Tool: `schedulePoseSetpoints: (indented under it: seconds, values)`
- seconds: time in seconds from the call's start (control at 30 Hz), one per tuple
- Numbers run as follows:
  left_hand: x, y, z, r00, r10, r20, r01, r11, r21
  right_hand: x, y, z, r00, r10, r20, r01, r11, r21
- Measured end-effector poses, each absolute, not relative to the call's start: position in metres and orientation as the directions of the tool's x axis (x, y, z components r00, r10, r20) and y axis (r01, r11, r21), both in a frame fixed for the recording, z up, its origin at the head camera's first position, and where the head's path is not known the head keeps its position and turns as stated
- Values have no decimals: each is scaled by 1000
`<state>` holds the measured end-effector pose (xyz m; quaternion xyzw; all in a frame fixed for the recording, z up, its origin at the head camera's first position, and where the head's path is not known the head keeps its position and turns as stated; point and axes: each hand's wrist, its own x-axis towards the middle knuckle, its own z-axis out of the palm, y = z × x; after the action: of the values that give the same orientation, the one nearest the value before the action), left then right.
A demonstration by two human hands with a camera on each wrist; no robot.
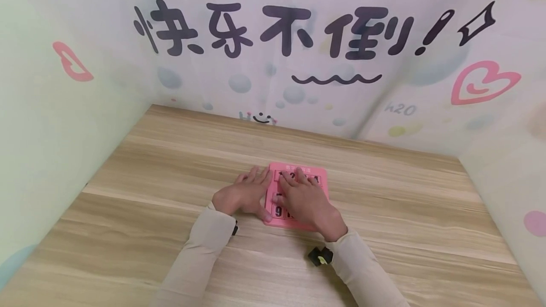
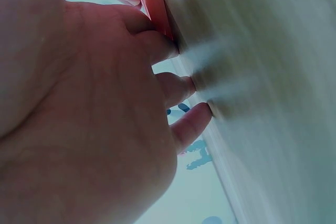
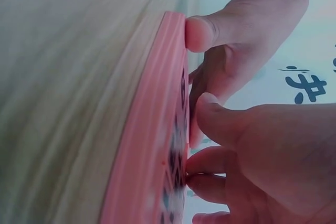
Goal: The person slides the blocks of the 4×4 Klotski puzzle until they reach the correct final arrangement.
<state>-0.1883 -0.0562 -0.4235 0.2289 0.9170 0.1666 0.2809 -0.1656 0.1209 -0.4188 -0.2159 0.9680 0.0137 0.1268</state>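
A pink number slide puzzle (image 1: 285, 222) lies flat on the wooden table, with black numerals on its tiles. My left hand (image 1: 247, 196) rests along its left edge, thumb on the near left corner and the other fingers spread toward the far side. In the left wrist view, several fingertips of that hand (image 2: 105, 98) touch the table beside the puzzle's pink edge (image 2: 152, 1). Over the tiles lies my right hand (image 1: 304, 200), its fingers extended and fingertips on the numbers. It covers much of the middle and right tiles. Its thumb (image 3: 212, 114) is near the puzzle's left side.
The wooden table (image 1: 141, 169) spreads around the puzzle on all sides. Behind it hangs a white printed cloth (image 1: 264, 94) with large black characters, bubbles and hearts. Pale walls flank the table. A small black device (image 1: 320, 256) sits at the right wrist.
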Motion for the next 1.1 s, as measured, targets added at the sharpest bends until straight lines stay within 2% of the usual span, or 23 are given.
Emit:
schedulePoseSetpoints:
  seconds: [0.2, 0.63, 1.1]
  values:
    - [-187, -57, -423, -736, 519, -435, 328, 835, 442, -163, 124, -409, -875, -402, -268, -406, 913, -45]
    - [-187, -58, -422, -737, 516, -437, 317, 835, 451, -152, 129, -386, -849, -338, -407, -361, 932, -21]
    - [-187, -57, -422, -739, 511, -439, 310, 837, 452, -149, 128, -385, -831, -368, -416, -402, 916, -7]
